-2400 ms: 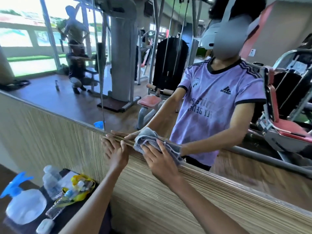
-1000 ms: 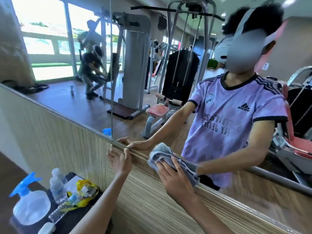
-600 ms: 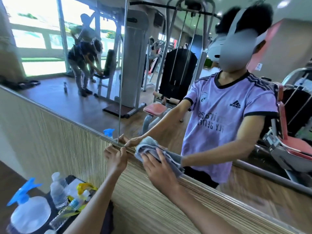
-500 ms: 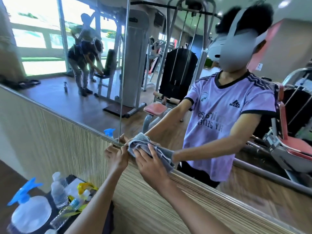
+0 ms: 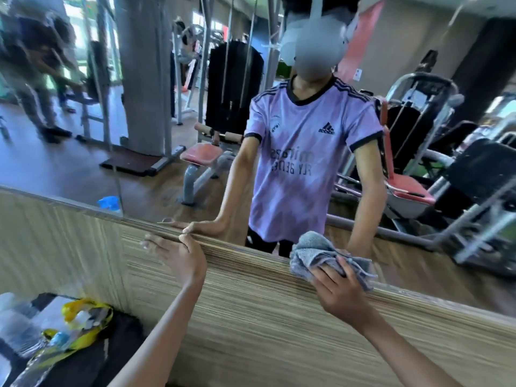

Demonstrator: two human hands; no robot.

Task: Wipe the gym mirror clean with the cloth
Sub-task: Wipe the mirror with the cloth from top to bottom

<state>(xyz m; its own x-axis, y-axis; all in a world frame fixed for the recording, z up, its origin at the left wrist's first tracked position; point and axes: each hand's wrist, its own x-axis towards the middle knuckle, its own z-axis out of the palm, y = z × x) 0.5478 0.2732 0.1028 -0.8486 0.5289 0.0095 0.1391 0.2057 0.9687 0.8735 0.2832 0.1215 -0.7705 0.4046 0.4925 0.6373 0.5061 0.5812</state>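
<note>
Wiping in progress along the lower edge of the mirror (image 5: pixel 156 169). Gripping the bunched grey cloth (image 5: pixel 318 251) in the right hand (image 5: pixel 339 293), with fingers curled over it, pressed where glass meets the striped wall panel (image 5: pixel 251 317). Bracing with the left hand (image 5: pixel 178 256), flat and straight-fingered at the same edge, holding nothing, well left of the cloth. Judged mid-task, working the bottom strip. Next calls for sweeping the cloth sideways or upward under steady pressure, keeping the bracing palm off the glass. Cannot tell remaining smears through the blur.
</note>
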